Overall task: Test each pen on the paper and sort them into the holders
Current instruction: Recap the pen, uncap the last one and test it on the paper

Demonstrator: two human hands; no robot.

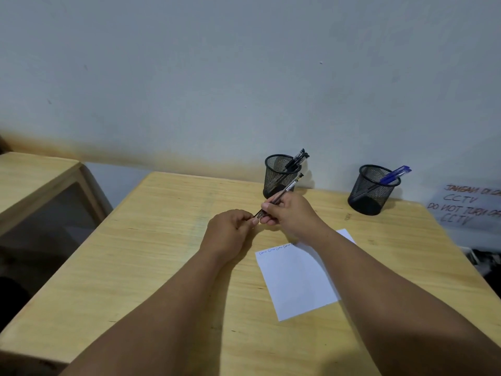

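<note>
A pale grey wall (244,63) fills the upper half of the frame, stained brown where it meets the furniture. Below it a light wooden desk (135,267) spreads across the lower half, with a second wooden table (32,175) at the left edge. A handwritten CCTV notice (469,206) leans at the right edge.

A white sheet of paper (295,278) lies right of centre, partly under the right forearm, with a line of blue scribbles along its top edge, likely earlier test marks.

Two black mesh holders stand at the desk's far side, well apart: the left holder (280,175) carries black pens (296,158), the right holder (372,189) blue pens (394,173), so the sorting appears to go by ink colour.

Above the desk at centre, the right hand (288,213) grips the barrel of a black pen (284,192), its far end pointing up toward the left holder. The left hand (230,226) pinches the pen's near tip end, probably pulling off or pushing on a cap; the cap itself is too hidden to tell.
</note>
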